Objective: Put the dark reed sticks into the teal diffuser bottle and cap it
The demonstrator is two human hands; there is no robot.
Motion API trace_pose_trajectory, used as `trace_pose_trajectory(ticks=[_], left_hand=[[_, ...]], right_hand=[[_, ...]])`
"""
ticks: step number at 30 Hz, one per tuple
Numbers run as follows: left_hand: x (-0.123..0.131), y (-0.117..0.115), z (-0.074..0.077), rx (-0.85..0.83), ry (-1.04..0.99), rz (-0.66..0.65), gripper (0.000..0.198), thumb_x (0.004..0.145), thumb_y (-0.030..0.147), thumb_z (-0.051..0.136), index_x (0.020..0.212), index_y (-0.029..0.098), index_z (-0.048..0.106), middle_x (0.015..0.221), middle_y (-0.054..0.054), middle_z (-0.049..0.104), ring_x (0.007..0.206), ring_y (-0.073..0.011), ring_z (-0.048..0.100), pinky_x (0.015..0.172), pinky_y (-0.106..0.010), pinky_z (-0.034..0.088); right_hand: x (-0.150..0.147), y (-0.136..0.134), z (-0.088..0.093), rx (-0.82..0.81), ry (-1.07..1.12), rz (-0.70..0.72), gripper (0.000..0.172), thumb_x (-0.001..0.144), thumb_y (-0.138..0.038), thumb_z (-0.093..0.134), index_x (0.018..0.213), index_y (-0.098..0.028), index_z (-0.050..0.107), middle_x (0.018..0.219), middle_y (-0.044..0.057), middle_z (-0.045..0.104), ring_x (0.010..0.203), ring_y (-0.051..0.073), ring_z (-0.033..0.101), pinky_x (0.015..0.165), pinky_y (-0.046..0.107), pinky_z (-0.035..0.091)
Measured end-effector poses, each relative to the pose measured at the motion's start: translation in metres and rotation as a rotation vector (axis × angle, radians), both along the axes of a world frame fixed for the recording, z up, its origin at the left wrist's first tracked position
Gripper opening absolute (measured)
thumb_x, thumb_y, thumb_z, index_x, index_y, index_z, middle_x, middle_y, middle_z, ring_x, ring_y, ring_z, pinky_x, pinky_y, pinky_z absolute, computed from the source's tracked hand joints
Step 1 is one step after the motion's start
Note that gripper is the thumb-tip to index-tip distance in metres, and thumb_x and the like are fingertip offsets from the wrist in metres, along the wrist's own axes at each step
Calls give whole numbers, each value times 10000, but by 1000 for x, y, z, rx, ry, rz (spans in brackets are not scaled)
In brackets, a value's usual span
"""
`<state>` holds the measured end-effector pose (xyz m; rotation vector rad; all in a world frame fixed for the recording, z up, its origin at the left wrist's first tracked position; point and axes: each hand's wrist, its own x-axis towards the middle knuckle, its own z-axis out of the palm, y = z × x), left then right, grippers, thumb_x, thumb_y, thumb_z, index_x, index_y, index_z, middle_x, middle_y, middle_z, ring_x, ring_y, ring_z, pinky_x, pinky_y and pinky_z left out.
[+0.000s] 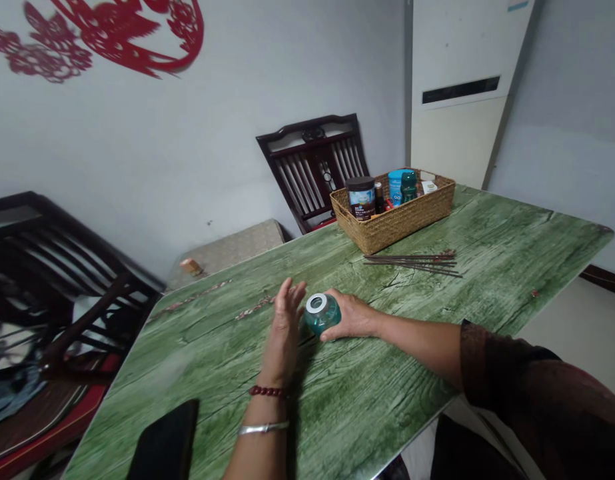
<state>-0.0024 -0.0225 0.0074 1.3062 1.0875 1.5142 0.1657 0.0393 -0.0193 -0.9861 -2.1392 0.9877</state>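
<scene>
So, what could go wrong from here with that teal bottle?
The teal bottle lies on its side on a smooth tabletop, so it might roll if the right hand eases off. The open left hand is beside it, not clearly gripping. A roll could knock it against the black phone.
</scene>
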Motion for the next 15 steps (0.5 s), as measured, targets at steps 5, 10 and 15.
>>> trace_pose_trajectory(ticks=[5,10,15], left_hand=[[-6,2,-4,1,49,-46,731,877,685,530,1464,261,428,1214,-108,666,1239,-275,577,1139,-467,340],[-8,1,-4,49,85,-22,772,814,572,697,1476,310,400,1409,-106,562,1396,-274,454,1146,-445,356],[8,2,3,-10,92,-25,717,724,420,821,1336,259,484,1250,-107,677,1190,-265,633,1034,-414,465]], right_hand=[[0,1,-1,15,17,20,855,579,-447,895,1294,-179,511,1132,90,686,1060,285,655,850,359,487],[1,0,0,20,16,17,852,579,-435,897,1295,-187,508,1136,90,688,1060,287,656,847,365,491],[2,-2,5,21,-22,8,847,580,-429,896,1288,-175,507,1127,100,690,1047,288,659,832,357,487]])
